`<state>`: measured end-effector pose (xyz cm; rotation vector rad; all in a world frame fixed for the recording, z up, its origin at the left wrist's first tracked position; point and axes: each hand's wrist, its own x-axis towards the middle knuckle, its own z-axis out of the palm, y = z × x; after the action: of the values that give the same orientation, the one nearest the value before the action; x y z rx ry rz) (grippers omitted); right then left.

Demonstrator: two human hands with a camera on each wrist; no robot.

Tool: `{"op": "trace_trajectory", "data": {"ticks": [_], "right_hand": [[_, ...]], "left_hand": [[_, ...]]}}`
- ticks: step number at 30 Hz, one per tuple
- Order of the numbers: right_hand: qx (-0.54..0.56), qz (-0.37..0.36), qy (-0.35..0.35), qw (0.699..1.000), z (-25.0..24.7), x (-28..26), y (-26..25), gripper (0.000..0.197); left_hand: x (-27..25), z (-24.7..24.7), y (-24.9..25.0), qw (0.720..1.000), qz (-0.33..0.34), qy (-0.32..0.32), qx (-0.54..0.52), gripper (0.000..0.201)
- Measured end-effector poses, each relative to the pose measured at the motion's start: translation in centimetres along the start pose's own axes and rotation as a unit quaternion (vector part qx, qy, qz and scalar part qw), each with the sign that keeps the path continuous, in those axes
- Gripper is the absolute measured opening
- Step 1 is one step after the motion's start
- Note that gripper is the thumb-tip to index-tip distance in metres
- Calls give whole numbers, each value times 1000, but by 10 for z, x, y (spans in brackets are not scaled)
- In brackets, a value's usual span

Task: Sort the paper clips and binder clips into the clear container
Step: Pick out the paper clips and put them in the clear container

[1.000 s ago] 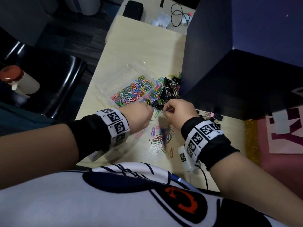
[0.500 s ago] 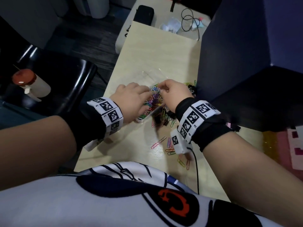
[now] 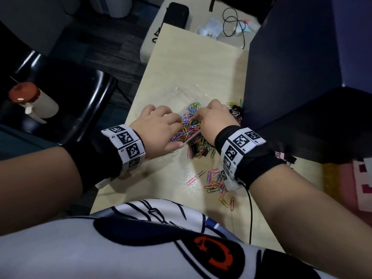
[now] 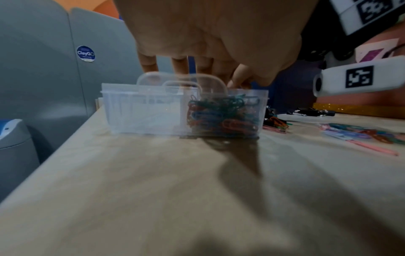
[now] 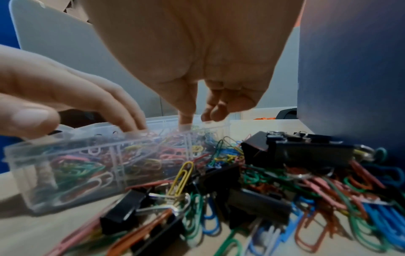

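Note:
The clear container [image 3: 193,137] lies on the table between my hands; one compartment is heaped with coloured paper clips [image 3: 188,122], and the compartment beside it looks empty [image 4: 142,112]. My left hand [image 3: 175,133] holds the container, fingers [image 5: 122,117] over its rim and thumb at its near end. My right hand [image 3: 201,115] reaches down into it, fingertips [image 5: 186,121] among the clips, with nothing plainly pinched. Black binder clips [image 5: 295,149] and loose paper clips [image 5: 219,216] are piled right beside the container. More loose clips [image 3: 213,180] lie under my right wrist.
A tall dark blue box [image 3: 291,67] stands close on the right of the pile. The wooden table [image 3: 191,67] is narrow, its left edge near the container. A black chair [image 3: 70,105] and a bottle [image 3: 32,99] are off to the left. Cables [image 3: 235,23] lie at the far end.
Both hands moved from the loose pile to the container. The right hand, which carried clips above it half a second ago, now has its fingertips down inside.

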<state>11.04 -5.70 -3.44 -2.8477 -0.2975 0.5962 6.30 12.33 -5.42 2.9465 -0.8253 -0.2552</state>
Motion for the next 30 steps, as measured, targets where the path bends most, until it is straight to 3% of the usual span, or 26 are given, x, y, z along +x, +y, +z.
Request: {"op": "trace_trajectory", "data": {"ticks": [6, 11, 14, 17, 22, 25, 27, 30], "right_hand": [[-6, -1, -13, 1000, 8, -4, 4, 36], [59, 18, 99, 993, 3, -14, 24, 32], [-5, 39, 80, 996, 14, -29, 37, 40], [-65, 10, 77, 995, 29, -47, 45, 43], [-44, 10, 95, 994, 35, -62, 56, 45], [-25, 22, 88, 996, 38, -69, 61, 52], [-12, 27, 68, 997, 41, -73, 63, 51], [-3, 19, 66, 998, 46, -78, 67, 38]], "left_hand": [[-2, 6, 2, 1000, -6, -17, -4, 76], [-6, 4, 4, 999, 5, 30, -23, 64], [-5, 1, 9, 999, 6, 33, -31, 55], [-2, -4, 13, 999, -6, 19, -28, 49], [2, -10, 28, 999, -11, 39, -7, 45], [4, -9, 45, 998, 34, 60, -16, 30], [7, -7, 59, 998, 57, 28, -29, 27], [12, -3, 75, 995, 33, -96, 2, 36]]}}
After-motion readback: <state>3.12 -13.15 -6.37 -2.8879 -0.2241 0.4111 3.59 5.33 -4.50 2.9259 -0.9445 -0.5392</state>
